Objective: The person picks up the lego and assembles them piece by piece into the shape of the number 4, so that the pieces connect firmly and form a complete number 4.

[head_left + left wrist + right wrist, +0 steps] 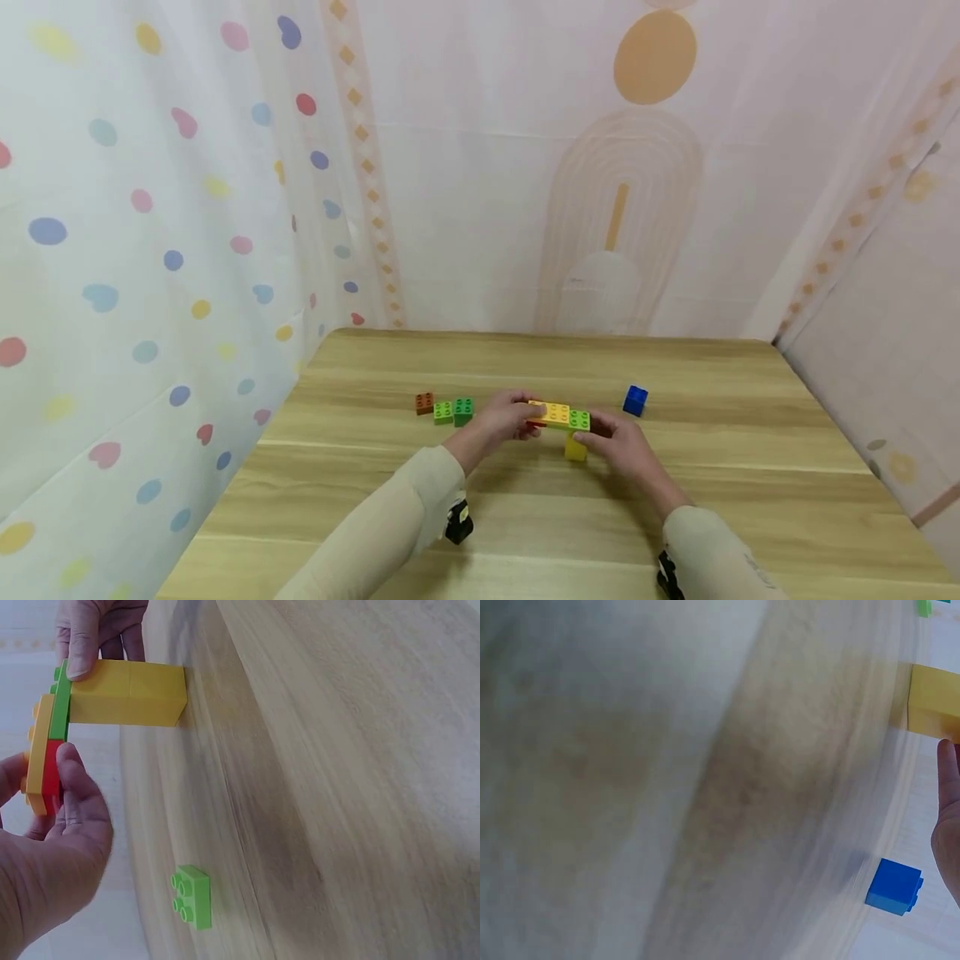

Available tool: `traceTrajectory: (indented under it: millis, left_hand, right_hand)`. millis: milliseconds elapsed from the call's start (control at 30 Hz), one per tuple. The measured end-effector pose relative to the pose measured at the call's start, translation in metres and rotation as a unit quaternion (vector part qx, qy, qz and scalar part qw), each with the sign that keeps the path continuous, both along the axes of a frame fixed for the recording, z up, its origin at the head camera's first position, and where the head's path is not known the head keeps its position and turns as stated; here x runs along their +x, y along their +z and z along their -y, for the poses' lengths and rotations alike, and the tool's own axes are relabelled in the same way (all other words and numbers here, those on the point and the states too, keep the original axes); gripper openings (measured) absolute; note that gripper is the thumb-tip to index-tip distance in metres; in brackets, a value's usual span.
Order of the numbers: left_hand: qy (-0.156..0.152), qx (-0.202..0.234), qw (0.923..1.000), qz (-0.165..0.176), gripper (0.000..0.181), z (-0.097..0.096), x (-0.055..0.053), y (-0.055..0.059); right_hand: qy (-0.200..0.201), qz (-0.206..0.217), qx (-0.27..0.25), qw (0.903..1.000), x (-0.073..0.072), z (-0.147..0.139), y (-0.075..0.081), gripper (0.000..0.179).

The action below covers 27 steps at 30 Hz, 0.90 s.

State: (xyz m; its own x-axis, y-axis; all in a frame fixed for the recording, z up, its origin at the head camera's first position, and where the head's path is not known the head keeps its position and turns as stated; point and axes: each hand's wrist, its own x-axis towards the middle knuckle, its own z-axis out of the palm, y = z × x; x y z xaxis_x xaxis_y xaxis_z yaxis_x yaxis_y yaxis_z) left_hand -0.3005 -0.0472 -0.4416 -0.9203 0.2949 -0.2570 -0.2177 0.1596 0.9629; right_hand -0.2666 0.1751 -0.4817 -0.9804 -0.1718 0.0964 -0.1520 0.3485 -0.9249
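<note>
A toy-brick structure sits between my two hands. Its upright is two stacked yellow bricks, standing on the wooden table. A green brick lies across the top, and beside it is a red brick. An orange-yellow brick spans the upper side of both, studs up. My left hand pinches the orange-yellow and red bricks at the overhanging left end. With thumb in front and fingers behind, my right hand grips the structure where the green brick meets the upright.
Left of the hands on the wooden table sit a brown brick, a light green brick and a dark green brick. A blue brick stands beyond my right hand. Patterned curtains hang behind the table and along both sides.
</note>
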Motion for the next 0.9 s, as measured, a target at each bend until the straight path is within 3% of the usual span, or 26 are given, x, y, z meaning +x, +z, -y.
traceTrajectory:
  millis: [167, 333, 667, 900]
  left_hand:
    - [0.009, -0.011, 0.9999, 0.006, 0.029, 0.002, 0.001, -0.007]
    - [0.011, 0.006, 0.9999, 0.001, 0.030, 0.000, 0.005, -0.012]
    - [0.022, 0.068, 0.9973, 0.015, 0.036, -0.003, 0.003, -0.014]
    - [0.031, 0.087, 0.9955, 0.024, 0.036, -0.004, 0.000, -0.011]
  right_hand:
    - [-0.008, 0.011, 0.000, 0.9999, 0.002, 0.004, -0.005, 0.030]
    - [-0.019, 0.020, -0.009, 0.9996, 0.003, 0.006, -0.010, 0.031]
    - [-0.036, 0.016, -0.012, 0.9992, 0.003, 0.006, -0.011, 0.035]
    - [-0.043, 0.013, -0.012, 0.9989, 0.002, 0.008, -0.007, 0.038]
